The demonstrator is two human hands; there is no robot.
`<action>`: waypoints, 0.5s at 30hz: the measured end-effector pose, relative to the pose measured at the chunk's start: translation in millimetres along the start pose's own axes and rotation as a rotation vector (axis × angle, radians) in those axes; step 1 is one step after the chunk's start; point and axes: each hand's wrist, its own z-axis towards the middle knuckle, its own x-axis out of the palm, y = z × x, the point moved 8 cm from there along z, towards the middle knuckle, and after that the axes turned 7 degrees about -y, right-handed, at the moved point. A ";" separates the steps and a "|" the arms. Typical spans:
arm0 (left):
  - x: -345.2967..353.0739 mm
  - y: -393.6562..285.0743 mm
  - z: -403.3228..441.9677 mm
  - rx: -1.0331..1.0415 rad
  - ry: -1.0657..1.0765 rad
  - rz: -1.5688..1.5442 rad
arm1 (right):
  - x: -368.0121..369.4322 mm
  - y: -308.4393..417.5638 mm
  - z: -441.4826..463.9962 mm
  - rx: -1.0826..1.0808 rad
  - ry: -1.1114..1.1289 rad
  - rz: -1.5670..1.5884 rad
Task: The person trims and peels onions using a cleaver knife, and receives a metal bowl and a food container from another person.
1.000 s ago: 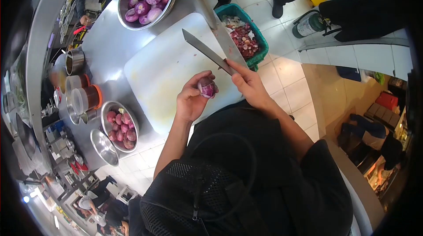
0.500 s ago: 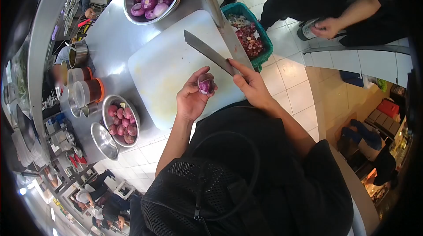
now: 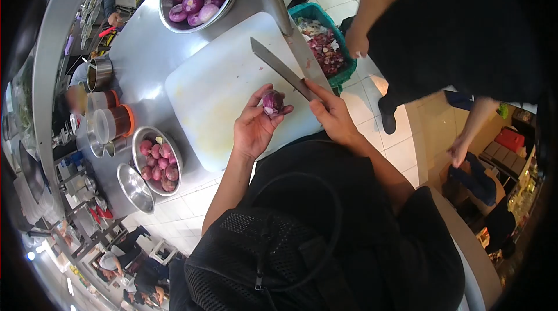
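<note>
Over the near part of a white cutting board (image 3: 209, 102), my left hand (image 3: 254, 128) is closed around a red onion (image 3: 272, 103), fingertips and thumb on its sides. My right hand (image 3: 335, 118) grips a knife (image 3: 279, 67) by its handle, index finger along the top of it. The broad blade points up and left across the board, apart from the onion. A metal bowl (image 3: 231, 7) at the board's far side holds several peeled red onions (image 3: 192, 3). Unpeeled red onions (image 3: 160, 163) fill another metal bowl (image 3: 139, 136) at the left.
A small metal bowl (image 3: 135, 186) stands beside the unpeeled onions. Lidded containers (image 3: 113, 124) and a metal pot (image 3: 100, 74) line the left. A green bin (image 3: 347, 72) with peelings is past the table edge. A person in black (image 3: 447, 43) is on the right, near the bin.
The person in black has moved along my right side. In my left hand the onion has turned slightly. The knife has shifted a little to the right.
</note>
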 end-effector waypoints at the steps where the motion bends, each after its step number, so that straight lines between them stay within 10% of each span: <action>1: 0.5 1.7 0.8 -0.012 0.002 0.000 | -2.4 -3.7 -0.8 0.001 -0.018 0.046; 15: 17.2 20.6 23.4 -0.057 -0.019 0.137 | -68.9 -21.8 62.6 -0.026 -0.345 0.047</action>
